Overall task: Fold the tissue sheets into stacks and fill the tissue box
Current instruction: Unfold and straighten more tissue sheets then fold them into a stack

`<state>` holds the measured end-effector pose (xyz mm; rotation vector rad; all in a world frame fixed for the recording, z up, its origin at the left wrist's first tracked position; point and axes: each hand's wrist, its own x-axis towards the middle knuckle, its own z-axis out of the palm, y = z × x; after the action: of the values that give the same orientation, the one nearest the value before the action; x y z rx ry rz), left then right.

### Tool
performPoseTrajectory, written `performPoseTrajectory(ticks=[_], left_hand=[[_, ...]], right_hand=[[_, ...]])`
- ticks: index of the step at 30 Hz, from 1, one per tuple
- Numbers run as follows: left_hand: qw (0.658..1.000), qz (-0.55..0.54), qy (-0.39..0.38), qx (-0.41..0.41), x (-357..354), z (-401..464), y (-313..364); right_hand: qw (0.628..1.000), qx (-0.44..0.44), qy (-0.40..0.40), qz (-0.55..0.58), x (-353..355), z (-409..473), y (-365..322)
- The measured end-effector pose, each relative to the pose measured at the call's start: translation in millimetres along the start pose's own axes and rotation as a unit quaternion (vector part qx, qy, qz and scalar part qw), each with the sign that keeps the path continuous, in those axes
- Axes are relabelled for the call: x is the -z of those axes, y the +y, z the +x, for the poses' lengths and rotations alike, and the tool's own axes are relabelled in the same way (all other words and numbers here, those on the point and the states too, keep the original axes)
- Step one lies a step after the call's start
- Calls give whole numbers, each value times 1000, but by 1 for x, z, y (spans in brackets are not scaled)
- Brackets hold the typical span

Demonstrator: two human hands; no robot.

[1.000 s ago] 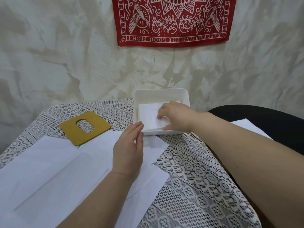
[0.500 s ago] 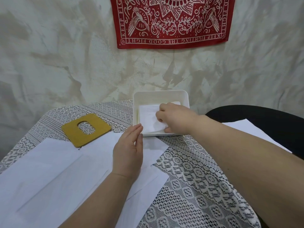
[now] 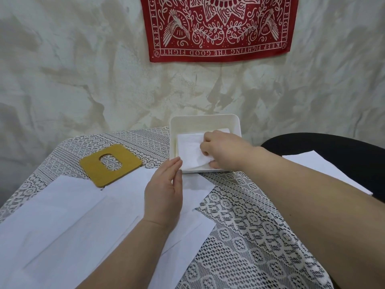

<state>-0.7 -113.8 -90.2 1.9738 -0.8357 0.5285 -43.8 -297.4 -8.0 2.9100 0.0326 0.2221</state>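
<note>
A lace-patterned tablecloth [image 3: 250, 236] covers a table set against a mottled plaster wall [image 3: 83, 69]. At the left, several flat white tissue sheets [image 3: 68, 215] lie overlapping across the cloth, reaching from the near left edge toward the middle. Just beyond them sits a mustard-yellow box lid [image 3: 108, 164] with an oval slot cut through its centre, its near corner resting on the sheets. Moving toward the middle, the person's left hand [image 3: 164, 195] lies flat on the sheets, fingers straight and held together, the fingertips reaching the near left corner of the white tissue box [image 3: 205, 119]. The box stands open at the far edge of the table, close to the wall, and holds a folded tissue stack [image 3: 188, 151] that fills most of its floor. The right hand [image 3: 224, 151] reaches into the box from the right, its fingers curled down onto the right side of the stack, where the tissue bunches against them. Above the box, a red bandana [image 3: 218, 28] printed with birds, vines and lettering hangs on the wall. At the far right, a black chair back [image 3: 333, 151] curves behind the forearm, and another white sheet [image 3: 316, 163] lies on it.
</note>
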Motion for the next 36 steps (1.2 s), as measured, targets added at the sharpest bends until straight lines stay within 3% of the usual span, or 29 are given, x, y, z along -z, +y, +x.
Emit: performPoseTrajectory(ticks=[25,36], left_hand=[[1000,-4,-10,13,1,0,2],[1000,-6,-13,18,0,0,1]], right_hand=[[1000,-26,-9,11,0,1,-1],[998,-46,52,3,-1,-6,-5]])
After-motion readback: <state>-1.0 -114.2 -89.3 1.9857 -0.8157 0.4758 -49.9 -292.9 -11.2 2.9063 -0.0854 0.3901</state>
